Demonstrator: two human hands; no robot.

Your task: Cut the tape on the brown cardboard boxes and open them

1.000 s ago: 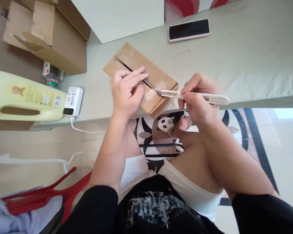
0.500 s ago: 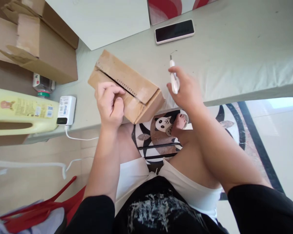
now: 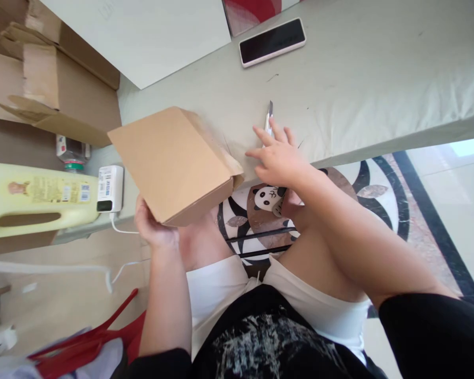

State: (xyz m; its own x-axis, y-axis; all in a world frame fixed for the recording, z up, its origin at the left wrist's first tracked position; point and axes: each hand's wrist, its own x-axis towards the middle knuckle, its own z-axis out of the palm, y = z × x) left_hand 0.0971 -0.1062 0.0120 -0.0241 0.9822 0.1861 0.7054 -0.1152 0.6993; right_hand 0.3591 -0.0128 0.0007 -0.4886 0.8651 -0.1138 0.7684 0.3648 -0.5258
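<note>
Taking the small cardboard box as the landmark, I go from left to right. Far to its left a yellow jug lies on its side, and behind the jug stands a large open carton. Just left of the box a white charger lies on the pale tabletop, with its cable hanging over the edge.

The box itself is lifted and tilted, with a broad plain face turned toward the camera and its right end above the table edge. The left hand holds it from below at the lower left corner. Only the palm and the thumb side show; the fingers are hidden behind the cardboard, so I cannot tell how they are spread, only that they grip the box. The left forearm rises almost straight up from the lap.

To the right of the box, apart from it, the right hand rests palm down on the tabletop with the fingers loosely spread and stretched forward. It covers most of a white utility knife. The knife's long axis runs away from the person, and its blade end shows just past the fingertips. The right hand is clearly the nearer one to the knife. The right forearm comes in slanting from the lower right.

Behind the knife, well right of the box, a phone lies face up.
</note>
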